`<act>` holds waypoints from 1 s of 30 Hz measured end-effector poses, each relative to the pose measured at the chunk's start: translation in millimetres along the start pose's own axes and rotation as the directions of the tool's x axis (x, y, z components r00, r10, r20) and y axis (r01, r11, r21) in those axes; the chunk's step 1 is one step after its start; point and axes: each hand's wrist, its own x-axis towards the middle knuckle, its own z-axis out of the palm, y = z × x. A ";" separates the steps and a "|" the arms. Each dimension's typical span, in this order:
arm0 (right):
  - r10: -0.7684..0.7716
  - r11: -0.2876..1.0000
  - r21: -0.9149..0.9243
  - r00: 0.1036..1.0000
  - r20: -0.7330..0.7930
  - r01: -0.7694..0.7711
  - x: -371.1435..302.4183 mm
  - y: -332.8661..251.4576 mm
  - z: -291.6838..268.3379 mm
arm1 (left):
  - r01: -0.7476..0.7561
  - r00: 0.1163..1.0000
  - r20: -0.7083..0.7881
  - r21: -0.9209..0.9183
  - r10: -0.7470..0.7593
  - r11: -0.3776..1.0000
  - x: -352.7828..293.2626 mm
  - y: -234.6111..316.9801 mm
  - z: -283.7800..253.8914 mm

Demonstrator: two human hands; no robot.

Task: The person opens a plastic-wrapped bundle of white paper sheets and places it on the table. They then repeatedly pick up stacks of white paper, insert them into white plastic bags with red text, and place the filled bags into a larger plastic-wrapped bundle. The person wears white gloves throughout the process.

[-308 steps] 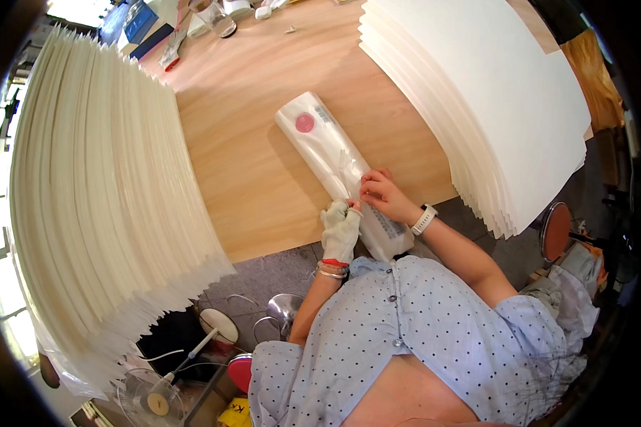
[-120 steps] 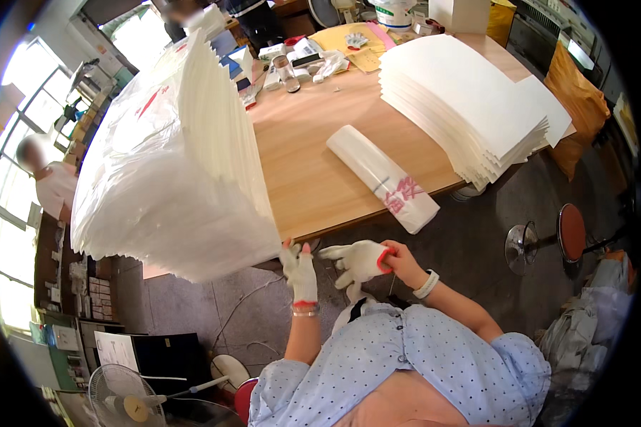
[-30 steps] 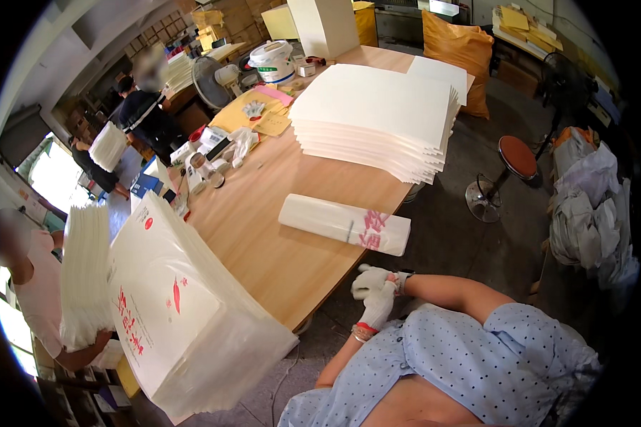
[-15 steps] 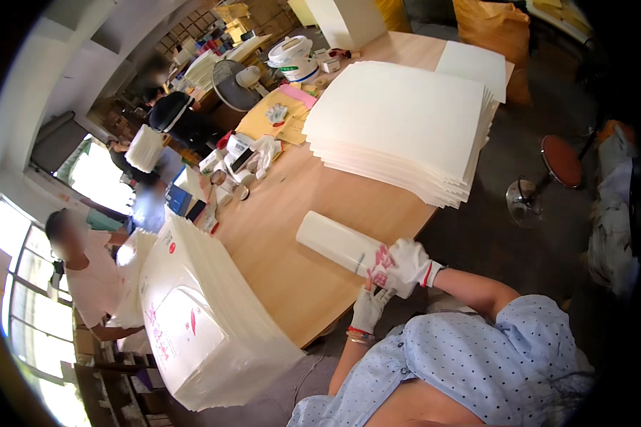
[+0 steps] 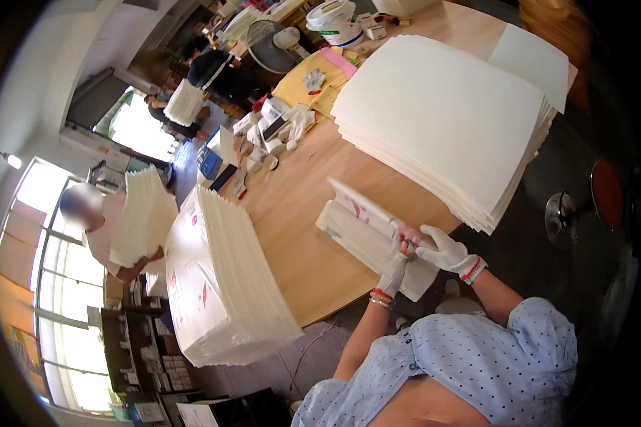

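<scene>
A white plastic bag point(image 5: 349, 245) with red print lies partly unfolded over the table's near edge, one flap raised. My left hand point(image 5: 392, 272), in a white knit glove, pinches the raised flap at its near end. Beside it, my right hand point(image 5: 445, 252), also gloved, has its fingers stretched out against or just beside the bag; contact is hard to make out. Beyond the bag rests a tall stack of large white sheets point(image 5: 441, 114). To the left stands a bundle of white sheets wrapped in printed plastic point(image 5: 221, 285).
On the wooden table point(image 5: 285, 220) lie gloves point(image 5: 313, 80), yellow papers point(image 5: 295, 89), a white bucket point(image 5: 335, 25) and small boxes. A fan point(image 5: 274, 46) stands behind. At left a co-worker point(image 5: 110, 220) carries white sheets. A red-topped stool point(image 5: 605, 196) is at right.
The rolled-up bag has been partly opened, with one flap now lifted. My right hand has come off its top and spread its fingers. The co-worker holds the sheets higher. The view has shifted.
</scene>
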 end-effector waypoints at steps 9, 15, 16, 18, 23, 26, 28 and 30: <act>-0.454 0.888 -0.137 0.885 -0.107 0.439 9.6 -48.3 -30.8 | -0.093 0.935 0.181 0.955 0.306 -0.281 -26.9 61.8 36.7; 0.159 0.867 0.396 0.922 0.354 -0.302 30.7 33.6 26.4 | -0.264 0.902 0.351 0.909 0.250 -0.322 -32.2 67.4 -3.3; 0.197 0.767 0.519 0.908 0.371 -0.378 31.8 43.2 35.5 | -0.275 0.895 0.361 0.909 0.263 -0.315 -39.8 77.7 -10.3; 0.277 0.498 0.720 0.876 0.396 -0.483 34.9 61.7 50.6 | -0.156 0.941 0.241 0.932 0.237 -0.328 -64.5 97.4 -18.8; 0.185 -0.406 0.802 0.820 0.542 -0.439 47.1 -24.1 37.9 | 0.323 0.938 -0.318 0.946 0.141 -0.017 -122.9 86.6 -70.1; 0.095 -0.524 0.794 0.905 0.415 -0.309 48.3 -76.0 58.5 | 0.120 0.905 -0.307 0.849 0.296 0.515 -120.1 48.7 -68.8; 0.092 -0.511 0.805 0.913 0.399 -0.300 50.9 -96.0 80.2 | 0.039 0.937 -0.304 0.578 0.171 0.815 -106.5 55.2 -40.2; 0.094 -0.473 0.827 0.916 0.390 -0.304 56.0 -112.6 92.7 | 0.099 0.930 -0.363 0.400 0.059 0.911 -111.5 82.2 -1.3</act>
